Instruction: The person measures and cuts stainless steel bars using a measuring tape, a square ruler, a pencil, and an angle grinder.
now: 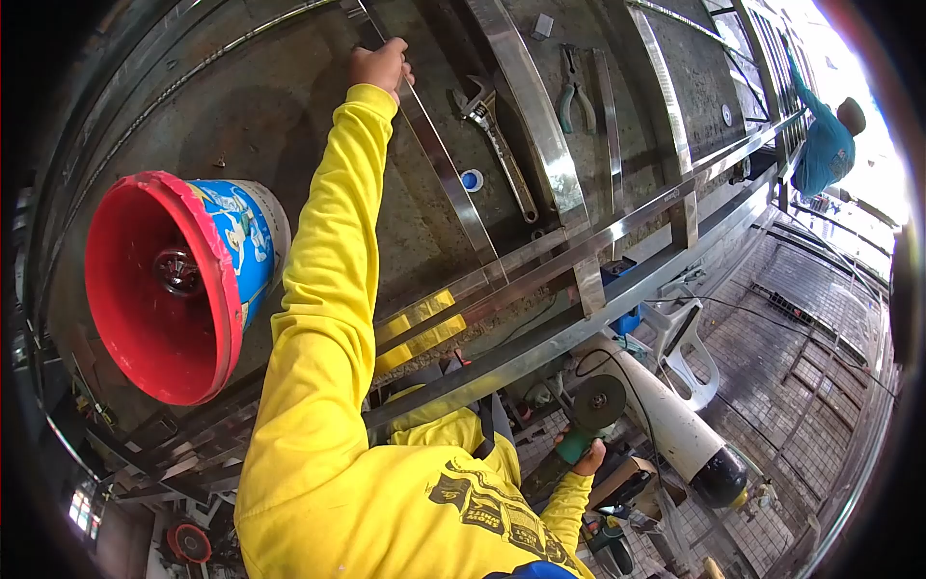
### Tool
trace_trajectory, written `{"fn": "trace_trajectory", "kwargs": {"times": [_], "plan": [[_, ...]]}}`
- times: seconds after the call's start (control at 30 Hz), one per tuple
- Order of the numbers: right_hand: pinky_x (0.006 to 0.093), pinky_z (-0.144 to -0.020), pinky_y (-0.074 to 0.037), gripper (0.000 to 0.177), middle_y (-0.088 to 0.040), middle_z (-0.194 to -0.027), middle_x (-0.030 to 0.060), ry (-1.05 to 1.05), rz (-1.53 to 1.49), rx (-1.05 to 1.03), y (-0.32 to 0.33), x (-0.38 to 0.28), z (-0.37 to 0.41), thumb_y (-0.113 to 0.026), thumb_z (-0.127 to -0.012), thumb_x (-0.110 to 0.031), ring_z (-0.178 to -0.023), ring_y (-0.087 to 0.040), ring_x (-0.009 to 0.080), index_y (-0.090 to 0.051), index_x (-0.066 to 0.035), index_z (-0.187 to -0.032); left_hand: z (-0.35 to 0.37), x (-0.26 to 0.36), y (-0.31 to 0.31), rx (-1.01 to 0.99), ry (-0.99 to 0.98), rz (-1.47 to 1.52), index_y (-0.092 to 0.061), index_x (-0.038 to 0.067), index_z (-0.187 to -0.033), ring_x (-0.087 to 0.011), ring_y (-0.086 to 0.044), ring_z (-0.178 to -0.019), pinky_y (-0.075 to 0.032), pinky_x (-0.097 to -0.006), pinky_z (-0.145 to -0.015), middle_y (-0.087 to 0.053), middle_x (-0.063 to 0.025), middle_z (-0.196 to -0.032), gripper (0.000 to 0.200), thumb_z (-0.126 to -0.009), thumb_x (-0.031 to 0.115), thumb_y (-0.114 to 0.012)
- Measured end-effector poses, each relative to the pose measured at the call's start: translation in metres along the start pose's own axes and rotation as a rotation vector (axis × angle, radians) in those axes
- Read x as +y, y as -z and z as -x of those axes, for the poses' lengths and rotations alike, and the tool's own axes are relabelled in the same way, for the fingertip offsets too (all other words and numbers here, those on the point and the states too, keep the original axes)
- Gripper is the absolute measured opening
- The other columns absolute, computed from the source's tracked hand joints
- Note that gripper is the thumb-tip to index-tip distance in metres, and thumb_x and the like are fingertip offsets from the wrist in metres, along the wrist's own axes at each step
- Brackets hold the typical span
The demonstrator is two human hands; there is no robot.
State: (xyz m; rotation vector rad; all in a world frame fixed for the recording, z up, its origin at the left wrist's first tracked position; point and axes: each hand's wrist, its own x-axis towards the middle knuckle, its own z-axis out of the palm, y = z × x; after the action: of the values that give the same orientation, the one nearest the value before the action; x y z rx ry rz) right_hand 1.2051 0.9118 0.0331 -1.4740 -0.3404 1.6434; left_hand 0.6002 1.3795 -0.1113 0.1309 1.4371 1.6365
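My left hand point(381, 68) is stretched out over the workbench, its fingers wrapped round a long shiny metal bar point(439, 164). Low on my other side, my right hand point(586, 456) grips an angle grinder point(576, 444) by its green body; the dark disc point(600, 401) faces up, apart from the metal frame point(617, 232). Beside the bar lie an adjustable wrench point(502, 154), a pair of pliers point(575, 92) and a small blue-and-white cap point(471, 180). Whether the grinder's disc is spinning cannot be told.
A bucket point(231, 227) with a red inside stands left of my left arm, a round shiny object inside. A white gas cylinder point(666, 415) lies near the grinder, by a white plastic chair point(687, 352). Another person point(826, 145) in teal works at the far right.
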Motion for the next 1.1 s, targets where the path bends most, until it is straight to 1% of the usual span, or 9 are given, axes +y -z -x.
{"fn": "trace_trajectory", "kwargs": {"times": [0.17,0.23,0.3,0.37,0.47,0.57,0.83,0.9,1.1], "plan": [[0.0521,-0.086,-0.059,0.066,-0.068,-0.119,0.0244,-0.045,-0.008,-0.006,0.037,0.006,0.0,-0.061,-0.092,-0.049,-0.098,-0.07,0.0401,-0.057,0.002,-0.135,0.005,0.003,-0.002,0.066,-0.054,-0.115,-0.057,-0.001,-0.075,-0.0202,-0.056,-0.048,-0.049,-0.0385,-0.043,-0.057,-0.0094,-0.063,0.021,-0.082,0.011,-0.073],[0.0459,-0.073,-0.062,0.065,-0.072,-0.105,0.0203,-0.018,-0.015,0.093,0.013,0.006,-0.001,-0.059,-0.092,-0.054,-0.083,-0.073,0.0374,-0.06,0.0,-0.129,-0.018,-0.011,0.01,0.021,-0.042,-0.23,-0.059,-0.006,-0.084,-0.025,-0.062,-0.045,-0.053,-0.0412,-0.045,-0.062,-0.0133,-0.059,0.022,-0.081,0.012,-0.07],[0.0473,-0.075,-0.061,0.067,-0.069,-0.109,0.0209,0.01,-0.026,0.019,0.022,0.007,-0.004,-0.06,-0.092,-0.054,-0.086,-0.072,0.0372,-0.058,0.0,-0.131,-0.025,-0.015,0.015,0.069,-0.11,-0.305,-0.059,-0.009,-0.087,-0.0264,-0.063,-0.044,-0.054,-0.0417,-0.045,-0.063,-0.0148,-0.059,0.027,-0.081,0.015,-0.07],[0.0475,-0.075,-0.061,0.067,-0.069,-0.109,0.021,0.037,-0.044,-0.002,0.025,0.01,-0.004,-0.06,-0.092,-0.054,-0.086,-0.072,0.0372,-0.057,0.0,-0.131,-0.011,-0.003,0.016,0.139,-0.06,-0.402,-0.062,-0.011,-0.09,-0.0318,-0.073,-0.062,-0.06,-0.0461,-0.06,-0.07,-0.0226,-0.073,0.035,-0.082,0.023,-0.072],[0.0477,-0.075,-0.061,0.067,-0.068,-0.11,0.0211,0.073,-0.068,-0.026,0.027,0.013,-0.007,-0.06,-0.092,-0.054,-0.087,-0.071,0.0371,-0.057,0.0,-0.131,-0.031,-0.028,0.035,0.436,-0.412,-1.141,-0.068,-0.007,-0.107,-0.0367,-0.075,-0.096,-0.06,-0.0487,-0.084,-0.073,-0.0272,-0.106,0.048,-0.088,0.036,-0.069],[0.0479,-0.076,-0.061,0.068,-0.068,-0.11,0.0212,0.103,-0.096,-0.054,0.031,0.018,-0.007,-0.06,-0.092,-0.054,-0.088,-0.071,0.0371,-0.056,0.001,-0.132,0.052,0.048,0.028,0.17,-0.077,-1.402,-0.073,-0.001,-0.118,-0.0395,-0.068,-0.119,-0.054,-0.0475,-0.101,-0.071,-0.0267,-0.121,0.063,-0.089,0.055,-0.065],[0.0485,-0.077,-0.06,0.069,-0.066,-0.112,0.0214,0.239,-0.203,-0.153,0.054,0.04,0.012,-0.061,-0.092,-0.054,-0.089,-0.07,0.037,-0.055,0.001,-0.133,0.141,0.032,0.033,0.042,-0.137,-1.523,-0.071,0.005,-0.123,-0.0395,-0.067,-0.118,-0.054,-0.049,-0.1,-0.07,-0.0226,-0.126,0.068,-0.089,0.063,-0.066],[0.0495,-0.079,-0.058,0.07,-0.064,-0.115,0.0214,0.271,-0.248,-0.227,0.064,0.045,0.018,-0.061,-0.093,-0.054,-0.094,-0.068,0.0367,-0.053,0.002,-0.135,0.178,0.032,0.033,0.014,-0.205,-1.487,-0.069,0.005,-0.12,-0.0421,-0.067,-0.116,-0.053,-0.0513,-0.1,-0.071,-0.0224,-0.121,0.064,-0.091,0.062,-0.064],[0.0511,-0.088,-0.056,0.071,-0.06,-0.122,0.0223,0.338,-0.351,-0.403,0.114,0.074,0.025,-0.06,-0.095,-0.052,-0.102,-0.066,0.0371,-0.049,0.002,-0.139,0.301,0.05,0.061,-0.202,-0.643,-1.285,-0.067,0.004,-0.084,-0.0379,-0.071,-0.082,-0.055,-0.0481,-0.073,-0.071,-0.0198,-0.082,0.047,-0.091,0.05,-0.07]]}}
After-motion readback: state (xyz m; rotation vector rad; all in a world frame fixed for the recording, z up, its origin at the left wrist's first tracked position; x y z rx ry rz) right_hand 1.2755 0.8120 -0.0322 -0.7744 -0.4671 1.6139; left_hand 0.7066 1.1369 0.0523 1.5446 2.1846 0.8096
